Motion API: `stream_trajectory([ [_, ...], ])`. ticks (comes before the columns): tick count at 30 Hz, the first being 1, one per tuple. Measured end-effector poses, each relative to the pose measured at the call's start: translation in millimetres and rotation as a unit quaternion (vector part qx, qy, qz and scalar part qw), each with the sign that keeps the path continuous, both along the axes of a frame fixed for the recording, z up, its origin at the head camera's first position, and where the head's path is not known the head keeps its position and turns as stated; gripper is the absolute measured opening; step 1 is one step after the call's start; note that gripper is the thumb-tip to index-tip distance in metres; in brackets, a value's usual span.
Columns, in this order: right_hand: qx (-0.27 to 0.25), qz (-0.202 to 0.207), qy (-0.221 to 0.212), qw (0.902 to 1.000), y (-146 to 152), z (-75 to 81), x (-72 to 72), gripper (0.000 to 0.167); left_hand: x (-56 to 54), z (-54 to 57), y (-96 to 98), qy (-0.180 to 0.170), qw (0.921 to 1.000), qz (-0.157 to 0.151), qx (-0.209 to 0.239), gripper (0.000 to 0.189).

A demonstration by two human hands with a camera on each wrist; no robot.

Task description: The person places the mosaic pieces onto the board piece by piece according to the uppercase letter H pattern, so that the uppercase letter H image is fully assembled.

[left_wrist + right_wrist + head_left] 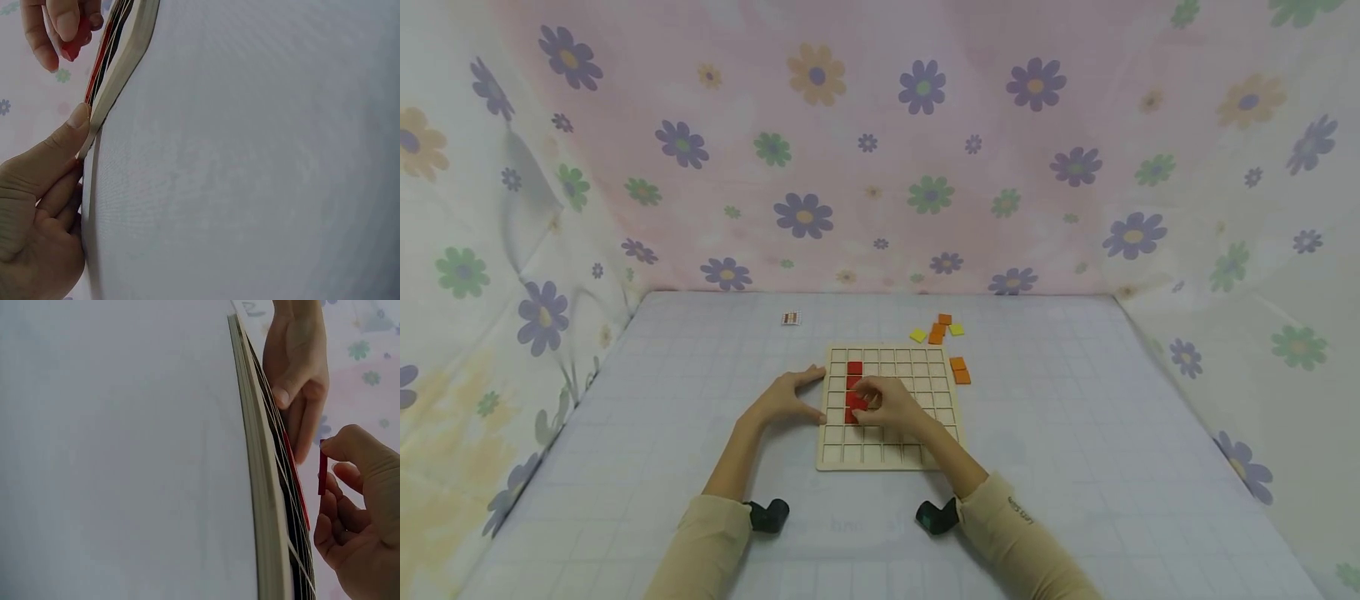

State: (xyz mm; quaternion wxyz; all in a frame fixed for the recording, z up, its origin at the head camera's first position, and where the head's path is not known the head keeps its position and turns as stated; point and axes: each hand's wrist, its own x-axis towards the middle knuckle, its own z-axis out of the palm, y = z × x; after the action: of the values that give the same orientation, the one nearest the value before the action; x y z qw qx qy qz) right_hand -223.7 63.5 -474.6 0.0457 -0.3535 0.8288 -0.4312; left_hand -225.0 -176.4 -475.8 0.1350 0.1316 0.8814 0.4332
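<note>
From where I stand, the person's right hand (891, 406) pinches a red tile (322, 469) between thumb and fingers, just above a wooden grid board (872, 453) on the tabletop (1060, 433). The left hand (784, 400) has its thumb and fingers spread, touching the board's left edge. A column of red squares (854, 367) sits in the board near that side, partly hidden by the right hand. Two orange tiles (962, 377) lie beside the right edge; more orange and yellow tiles (918, 336) lie past the far edge, with a small card (792, 318) off to the left.
</note>
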Motion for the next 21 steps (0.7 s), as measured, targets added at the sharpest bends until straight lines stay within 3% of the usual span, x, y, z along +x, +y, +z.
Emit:
stream_trajectory([
  [8,0.033,0.03,-0.016,0.9989,-12.0,1.0,8.2,0.025,-1.3,-1.4,-0.9,0.005,1.0,-0.006,-0.001,0.088],
  [21,0.079,0.02,0.02,0.9965,-6.3,3.5,12.5,0.024,-0.6,-0.4,-0.6,0.012,0.9999,-0.007,-0.006,0.088],
])
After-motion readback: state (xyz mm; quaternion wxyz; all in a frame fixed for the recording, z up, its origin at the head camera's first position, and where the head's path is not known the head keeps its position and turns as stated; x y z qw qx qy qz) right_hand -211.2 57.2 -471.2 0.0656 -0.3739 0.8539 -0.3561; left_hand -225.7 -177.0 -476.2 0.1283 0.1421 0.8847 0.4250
